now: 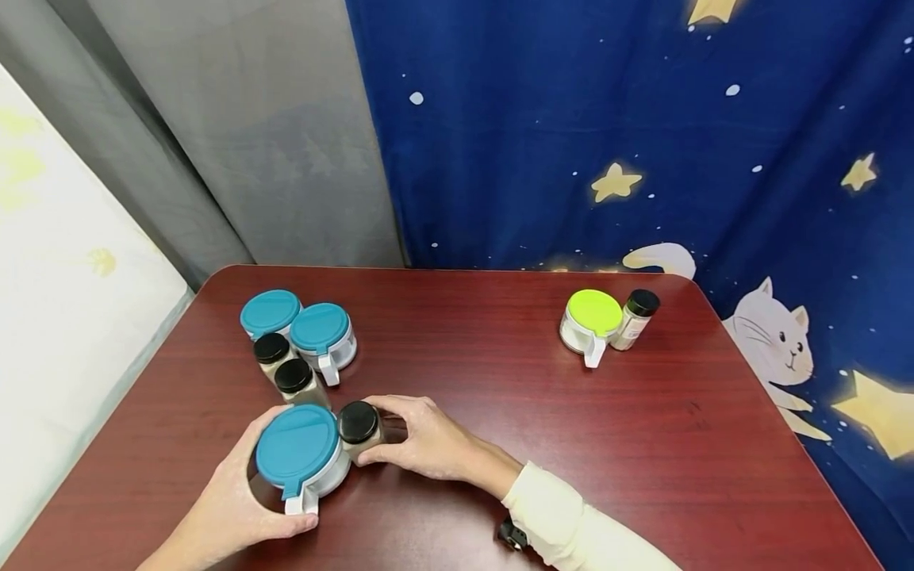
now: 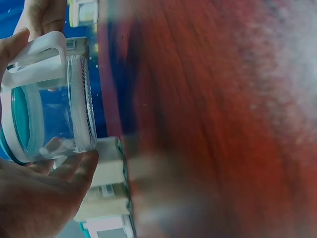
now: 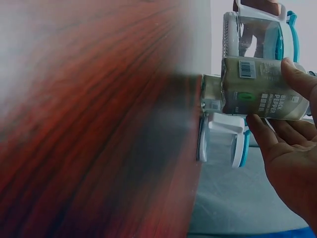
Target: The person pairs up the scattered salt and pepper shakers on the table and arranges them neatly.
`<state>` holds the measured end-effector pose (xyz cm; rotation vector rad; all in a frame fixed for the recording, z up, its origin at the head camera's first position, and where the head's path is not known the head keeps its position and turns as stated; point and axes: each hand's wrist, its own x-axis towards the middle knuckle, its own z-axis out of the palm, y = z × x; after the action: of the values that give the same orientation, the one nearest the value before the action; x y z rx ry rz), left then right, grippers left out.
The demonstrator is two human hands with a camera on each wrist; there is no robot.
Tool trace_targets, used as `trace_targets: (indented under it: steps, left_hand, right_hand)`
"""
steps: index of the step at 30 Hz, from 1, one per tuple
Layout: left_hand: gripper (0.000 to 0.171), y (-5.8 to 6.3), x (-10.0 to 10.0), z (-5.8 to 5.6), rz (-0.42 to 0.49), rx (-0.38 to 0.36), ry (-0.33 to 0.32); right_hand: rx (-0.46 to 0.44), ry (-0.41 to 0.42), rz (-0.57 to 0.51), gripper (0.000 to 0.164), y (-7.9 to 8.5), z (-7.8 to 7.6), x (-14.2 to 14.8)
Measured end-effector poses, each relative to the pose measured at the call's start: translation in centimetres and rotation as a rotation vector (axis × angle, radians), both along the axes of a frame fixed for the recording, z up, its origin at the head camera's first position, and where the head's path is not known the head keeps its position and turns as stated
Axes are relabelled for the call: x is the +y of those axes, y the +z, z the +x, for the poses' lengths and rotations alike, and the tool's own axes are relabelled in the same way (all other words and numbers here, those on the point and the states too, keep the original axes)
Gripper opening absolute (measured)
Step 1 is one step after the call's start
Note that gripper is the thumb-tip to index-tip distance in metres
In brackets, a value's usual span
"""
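Note:
My left hand grips a clear glass jar with a blue lid and a white handle, thumb by the handle and fingers round the far side. In the left wrist view the jar looks see-through, with fingertips at its base. My right hand holds a black-capped black pepper bottle between thumb and fingers. Its printed label shows in the right wrist view, where the pepper bottle overlaps the jar. From above, the two containers are side by side, close over the table.
Beyond my hands, two black-capped bottles stand beside two blue-lidded jars. A green-lidded jar and another black-capped bottle stand at the far right of the red-brown table. Curtains hang behind.

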<state>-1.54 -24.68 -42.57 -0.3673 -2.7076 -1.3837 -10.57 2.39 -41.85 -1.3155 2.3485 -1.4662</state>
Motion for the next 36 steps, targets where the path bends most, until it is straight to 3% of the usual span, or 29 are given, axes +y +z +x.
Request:
trace_targets:
  steps: [7, 14, 24, 36]
  left_hand:
    - [0.124, 0.4, 1.2, -0.6, -0.033, 0.013, -0.015]
    - [0.121, 0.2, 2.2, -0.9, -0.004, 0.021, -0.041]
    - [0.121, 0.4, 3.9, -1.2, -0.063, 0.000, -0.029]
    - [0.123, 0.3, 6.4, -1.8, 0.005, -0.001, -0.048]
  right_hand:
    - [-0.025, -0.043, -0.017, 0.057, -0.3, 0.1, 1.5]
    - [-0.202, -0.017, -0.107, 0.056, -0.6, 0.3, 2.4]
    - [-0.300, -0.012, -0.164, 0.053, -0.8, 0.9, 4.1]
    - [-0.289, -0.059, -0.171, 0.052, -0.9, 0.9, 6.4]
